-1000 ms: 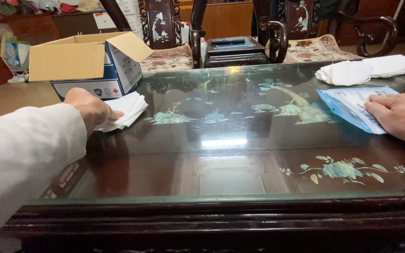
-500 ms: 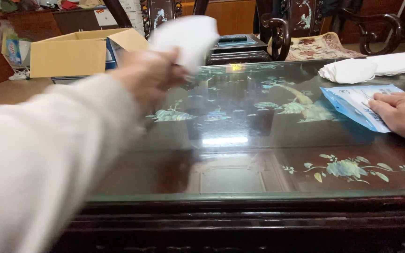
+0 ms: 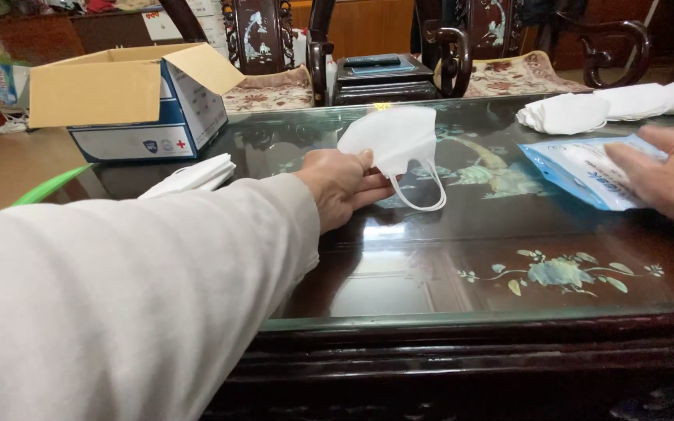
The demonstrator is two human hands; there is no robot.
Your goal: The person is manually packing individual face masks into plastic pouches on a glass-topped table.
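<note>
Pinching a folded white face mask by its lower edge, the left hand is holding it above the glass-topped table, fingers closed together on the fabric, while the mask's ear loop is hanging down below it. The right hand is resting flat, fingers spread apart, on a blue and white plastic pouch lying on the table at the right; it is pressing on the pouch rather than gripping it. A small stack of white masks is lying just beside the left sleeve, near an open cardboard box standing at the table's far left corner. More white masks are sitting in piles at the far right edge, behind the pouch.
</note>
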